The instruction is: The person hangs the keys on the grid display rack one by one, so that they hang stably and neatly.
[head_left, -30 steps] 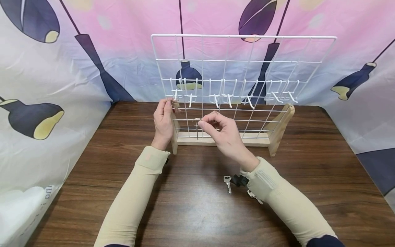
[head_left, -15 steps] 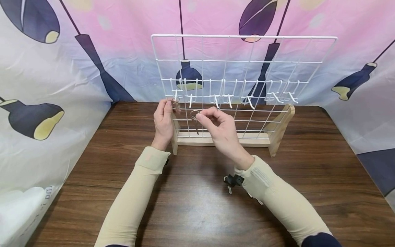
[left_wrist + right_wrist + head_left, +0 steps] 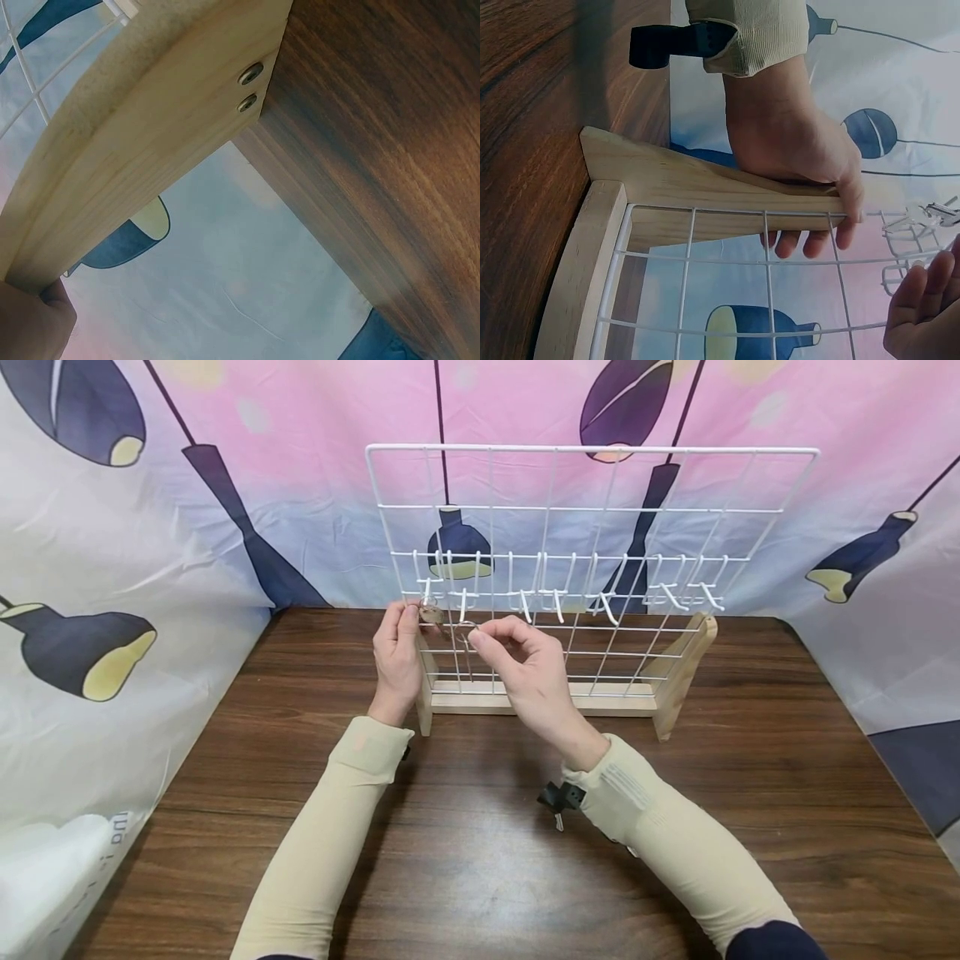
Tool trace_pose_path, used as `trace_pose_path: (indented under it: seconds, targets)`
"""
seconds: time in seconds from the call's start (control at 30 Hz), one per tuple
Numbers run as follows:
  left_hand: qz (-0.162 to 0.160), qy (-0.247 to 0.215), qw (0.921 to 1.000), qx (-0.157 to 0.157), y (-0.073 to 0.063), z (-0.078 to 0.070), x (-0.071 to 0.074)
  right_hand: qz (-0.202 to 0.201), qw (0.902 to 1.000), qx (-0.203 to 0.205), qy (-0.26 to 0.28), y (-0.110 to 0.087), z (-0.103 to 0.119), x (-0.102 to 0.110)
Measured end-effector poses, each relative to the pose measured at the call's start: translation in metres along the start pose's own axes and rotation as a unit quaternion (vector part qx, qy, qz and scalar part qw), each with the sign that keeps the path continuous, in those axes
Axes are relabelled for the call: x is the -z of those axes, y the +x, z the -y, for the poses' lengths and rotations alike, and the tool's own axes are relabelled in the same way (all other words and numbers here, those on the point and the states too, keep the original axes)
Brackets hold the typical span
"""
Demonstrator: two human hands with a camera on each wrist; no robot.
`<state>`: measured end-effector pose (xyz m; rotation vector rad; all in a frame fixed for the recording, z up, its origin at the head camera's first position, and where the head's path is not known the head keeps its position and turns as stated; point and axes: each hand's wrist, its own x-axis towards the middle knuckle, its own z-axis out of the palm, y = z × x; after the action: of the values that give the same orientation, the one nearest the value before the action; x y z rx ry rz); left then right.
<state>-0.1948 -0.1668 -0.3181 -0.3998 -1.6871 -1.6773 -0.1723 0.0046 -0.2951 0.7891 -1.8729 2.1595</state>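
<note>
My left hand grips the top of the wooden side post at the left end of a white wire grid rack. Its fingers curl behind the post in the right wrist view. Between the thumb and fingers of my right hand is a key ring, with a key dangling from it. That ring is just below the second white hook from the left. Keys hang at the leftmost hook, close to my left thumb. In the left wrist view only a bit of hand shows.
Several more white hooks line the grid to the right. On the brown table, a key lies under my right wrist, partly hidden by the black wrist camera. A printed cloth stands behind the rack.
My right hand has moved up and slightly left with the key ring, from low on the grid to the second hook. My left hand has stayed on the post.
</note>
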Motion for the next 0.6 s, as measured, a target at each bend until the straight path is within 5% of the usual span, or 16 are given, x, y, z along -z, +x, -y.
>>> trace_pose_path:
  seconds: [0.47, 0.6]
  targets:
    - [-0.001, -0.007, 0.9999, -0.008, 0.0, 0.0, 0.0, -0.007, 0.9999, -0.006, -0.006, 0.003, -0.003, -0.002]
    - [0.0, -0.015, 0.9998, -0.012, 0.001, 0.014, 0.002, -0.01, 0.9999, -0.005, -0.006, 0.004, -0.004, -0.002]
